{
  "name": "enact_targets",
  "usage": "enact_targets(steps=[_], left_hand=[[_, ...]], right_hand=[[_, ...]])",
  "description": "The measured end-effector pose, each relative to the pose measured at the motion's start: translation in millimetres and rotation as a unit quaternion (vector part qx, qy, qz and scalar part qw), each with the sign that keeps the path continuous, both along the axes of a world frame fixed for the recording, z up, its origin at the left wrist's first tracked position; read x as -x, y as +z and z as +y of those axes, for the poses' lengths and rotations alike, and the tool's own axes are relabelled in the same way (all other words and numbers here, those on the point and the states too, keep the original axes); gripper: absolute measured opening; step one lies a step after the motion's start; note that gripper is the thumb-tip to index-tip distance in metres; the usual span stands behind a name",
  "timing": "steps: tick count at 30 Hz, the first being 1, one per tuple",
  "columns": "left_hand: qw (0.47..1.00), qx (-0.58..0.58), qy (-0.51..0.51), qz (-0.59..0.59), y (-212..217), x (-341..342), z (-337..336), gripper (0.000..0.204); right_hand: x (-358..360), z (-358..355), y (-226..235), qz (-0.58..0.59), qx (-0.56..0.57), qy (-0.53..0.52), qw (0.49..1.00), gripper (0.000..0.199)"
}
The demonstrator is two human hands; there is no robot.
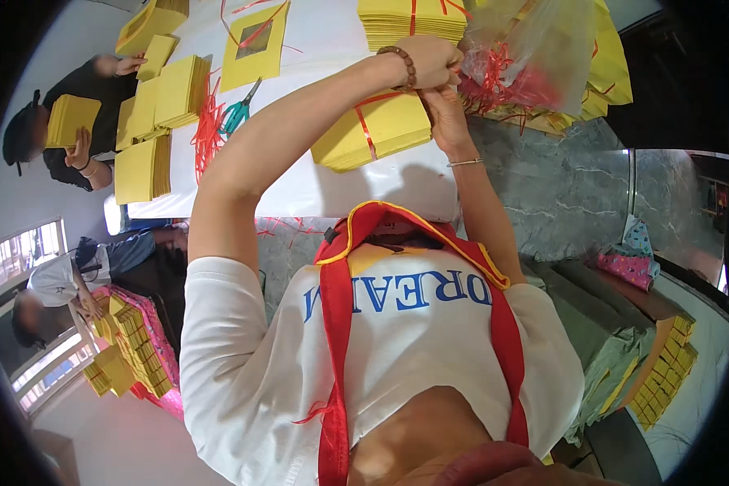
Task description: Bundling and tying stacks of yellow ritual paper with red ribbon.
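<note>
A stack of yellow paper envelopes (pixel 381 134) lies on the white table in front of me, with a red ribbon (pixel 366 134) crossing it both ways. My left hand (pixel 431 61), a beaded bracelet at its wrist, reaches over the stack to its far right corner. Its fingers are closed at the spot where the ribbon runs. Just below, my right hand (pixel 447 117) is at the stack's right edge, thumb and fingers closed near the left fingertips. Both seem to pinch the ribbon; its ends are hidden among the fingers.
Teal scissors (pixel 239 113) and loose red ribbons (pixel 209 134) lie left, beside more envelope stacks (pixel 178 93). A clear plastic bag (pixel 539 57) is at the far right. One person (pixel 89 121) holds envelopes across the table; another (pixel 73 275) sits by bundled stacks. Wrapped bundles (pixel 591 340) stand right.
</note>
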State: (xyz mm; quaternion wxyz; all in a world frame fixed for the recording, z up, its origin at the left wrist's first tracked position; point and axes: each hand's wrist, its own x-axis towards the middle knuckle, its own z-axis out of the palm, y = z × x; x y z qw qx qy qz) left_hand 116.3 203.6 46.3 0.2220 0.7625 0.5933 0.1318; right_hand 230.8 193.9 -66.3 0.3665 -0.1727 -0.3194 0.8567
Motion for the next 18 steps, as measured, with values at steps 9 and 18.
enact_targets(steps=[9, 18], left_hand=[[0.985, 0.101, -0.049, 0.132, -9.0, 30.6, -5.6, 0.016], [0.936, -0.099, -0.113, 0.317, 10.9, 6.0, -26.8, 0.011]], right_hand=[[-4.1, 0.1, -19.7, 0.006, 0.024, 0.002, 1.000, 0.012], [-11.9, 5.5, -5.9, 0.039, 0.062, 0.051, 0.996, 0.006]])
